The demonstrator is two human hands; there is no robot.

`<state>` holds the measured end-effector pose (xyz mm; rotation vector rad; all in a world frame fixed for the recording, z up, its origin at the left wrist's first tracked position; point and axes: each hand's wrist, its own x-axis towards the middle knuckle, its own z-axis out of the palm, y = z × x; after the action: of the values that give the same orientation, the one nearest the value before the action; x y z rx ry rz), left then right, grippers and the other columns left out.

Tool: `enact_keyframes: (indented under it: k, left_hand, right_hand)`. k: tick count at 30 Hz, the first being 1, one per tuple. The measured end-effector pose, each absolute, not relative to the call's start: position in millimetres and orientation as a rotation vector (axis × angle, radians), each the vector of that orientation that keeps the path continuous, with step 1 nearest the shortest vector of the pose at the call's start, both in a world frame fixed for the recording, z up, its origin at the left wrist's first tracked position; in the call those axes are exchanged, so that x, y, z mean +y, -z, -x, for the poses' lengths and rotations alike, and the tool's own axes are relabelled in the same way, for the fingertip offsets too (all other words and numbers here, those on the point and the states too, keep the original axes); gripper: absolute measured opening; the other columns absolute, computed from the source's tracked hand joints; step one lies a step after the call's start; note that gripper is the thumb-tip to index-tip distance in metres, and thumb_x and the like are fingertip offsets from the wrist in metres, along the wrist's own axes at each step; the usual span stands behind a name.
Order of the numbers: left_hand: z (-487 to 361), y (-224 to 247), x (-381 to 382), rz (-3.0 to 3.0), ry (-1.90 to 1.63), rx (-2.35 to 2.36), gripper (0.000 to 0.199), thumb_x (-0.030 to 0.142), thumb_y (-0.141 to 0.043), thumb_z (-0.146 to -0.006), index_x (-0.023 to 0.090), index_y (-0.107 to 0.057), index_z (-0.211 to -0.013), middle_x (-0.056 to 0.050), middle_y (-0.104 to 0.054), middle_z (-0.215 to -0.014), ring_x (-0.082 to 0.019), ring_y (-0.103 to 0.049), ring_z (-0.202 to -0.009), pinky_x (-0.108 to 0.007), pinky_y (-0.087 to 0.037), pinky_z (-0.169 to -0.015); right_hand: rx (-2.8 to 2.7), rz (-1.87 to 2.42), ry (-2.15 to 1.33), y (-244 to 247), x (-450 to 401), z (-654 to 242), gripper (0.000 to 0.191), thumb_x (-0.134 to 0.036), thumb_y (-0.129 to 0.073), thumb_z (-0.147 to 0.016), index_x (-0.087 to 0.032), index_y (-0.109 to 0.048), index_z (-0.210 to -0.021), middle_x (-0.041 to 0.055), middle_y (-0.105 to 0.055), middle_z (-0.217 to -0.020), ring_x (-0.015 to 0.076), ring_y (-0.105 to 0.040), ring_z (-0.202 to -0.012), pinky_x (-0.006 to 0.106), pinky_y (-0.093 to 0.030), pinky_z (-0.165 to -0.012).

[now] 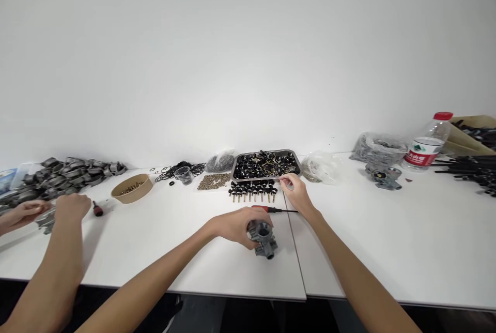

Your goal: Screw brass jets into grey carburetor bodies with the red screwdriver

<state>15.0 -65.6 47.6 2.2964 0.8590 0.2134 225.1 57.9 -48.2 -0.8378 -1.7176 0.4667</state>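
My left hand (242, 224) is wrapped around a grey metal carburetor body (265, 240), its round bore facing me, just above or on the white table. My right hand (295, 191) is at the front right corner of a metal tray (300, 167) of small black and brass parts. Its thumb and forefinger are pinched together; whatever is between them is too small to make out. Left of those fingertips, black-headed brass screws (250, 192) are lined up in rows in front of the tray. A red and black screwdriver (267, 209) lies between my hands.
Left of the tray are small brass parts (214, 181), a plastic cup (184, 175), black rings (170, 172) and a tan bowl (132, 190). A co-worker's hands (72, 206) work at far left by piled metal parts (70, 178). Rightward stand another carburetor (383, 175) and a bottle (426, 147).
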Motion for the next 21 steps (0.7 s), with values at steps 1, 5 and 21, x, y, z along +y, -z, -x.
enact_keyframes:
  k: [1, 5, 21]
  left_hand:
    - [-25, -47, -63, -2.314, -0.181, 0.832, 0.053, 0.017, -0.073, -0.062, 0.023, -0.061, -0.113, -0.008, -0.061, -0.119, -0.025, -0.058, -0.106, -0.032, -0.049, -0.086]
    - [-49, -47, -53, -2.35, -0.076, 0.785, 0.054, 0.017, -0.073, -0.065, 0.024, -0.06, -0.117, -0.009, -0.056, -0.129, -0.026, -0.059, -0.108, -0.033, -0.05, -0.086]
    - [-31, -57, -40, -2.162, -0.217, 0.781, 0.06, 0.024, -0.069, -0.076, 0.032, -0.053, -0.133, -0.006, -0.047, -0.145, -0.027, -0.045, -0.133, -0.04, -0.041, -0.107]
  right_hand:
    - [-1.712, 0.838, -0.461, 48, 59, -226, 0.017, -0.028, -0.048, -0.088, -0.018, -0.062, -0.089, 0.0055, -0.06, -0.086, 0.0201, -0.055, -0.08, 0.034, -0.045, -0.079]
    - [-1.683, 0.843, -0.455, 45, 63, -230, 0.017, -0.027, -0.048, -0.089, -0.018, -0.062, -0.089, 0.0055, -0.06, -0.086, 0.0198, -0.054, -0.08, 0.034, -0.045, -0.079]
    - [-1.657, 0.88, -0.49, 48, 69, -234, 0.013, -0.024, -0.049, -0.088, -0.019, -0.061, -0.088, 0.0032, -0.058, -0.083, 0.0191, -0.055, -0.081, 0.031, -0.045, -0.076]
